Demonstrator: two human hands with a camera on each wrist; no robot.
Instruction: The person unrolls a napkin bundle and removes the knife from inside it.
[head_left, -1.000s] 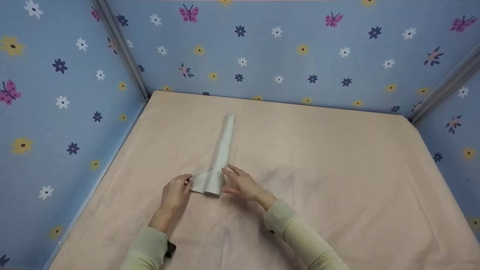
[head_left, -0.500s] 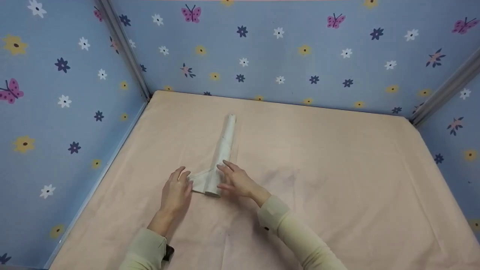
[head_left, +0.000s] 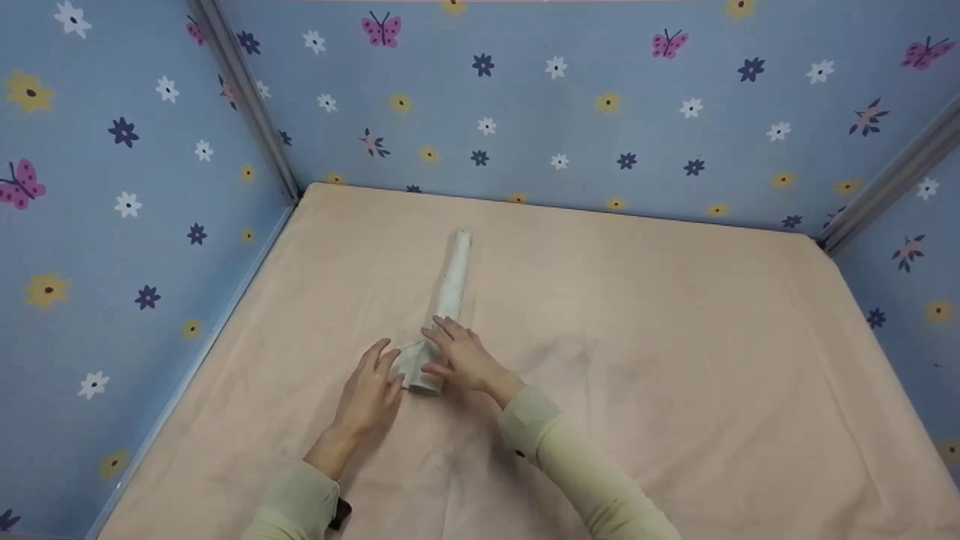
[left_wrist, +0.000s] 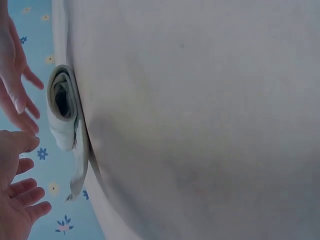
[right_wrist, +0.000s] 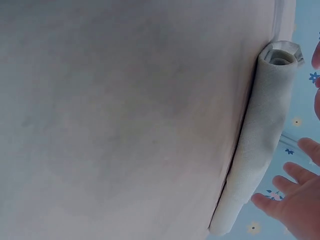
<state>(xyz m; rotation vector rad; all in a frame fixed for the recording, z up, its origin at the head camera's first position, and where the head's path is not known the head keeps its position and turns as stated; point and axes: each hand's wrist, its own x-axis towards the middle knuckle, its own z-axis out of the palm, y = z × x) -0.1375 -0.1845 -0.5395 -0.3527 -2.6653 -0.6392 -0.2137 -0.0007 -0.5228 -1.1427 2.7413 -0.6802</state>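
A pale grey-green cloth, rolled into a long tube (head_left: 452,289), lies lengthwise on the table, with a loose flap (head_left: 411,360) at its near left end. In the left wrist view the spiral end of the rolled cloth (left_wrist: 61,97) shows its layers. Beside the flap is my left hand (head_left: 367,394), fingers spread and slightly bent, holding nothing. Over the near part of the roll hovers my right hand (head_left: 469,360), its fingers spread. In the right wrist view its fingertips (right_wrist: 265,202) come close to the roll (right_wrist: 260,120); I cannot tell whether they touch.
A light peach cloth (head_left: 675,337) covers the table, with faint creases and darker stains. Blue flowered panels (head_left: 525,90) stand behind and at both sides, joined by grey corner posts (head_left: 247,97). A small black object (head_left: 340,515) sits at the left cuff.
My left hand has let go of the flap's edge and moved right, closer to the roll. My right hand has shifted left from beside the roll to over it. The flap shows less.
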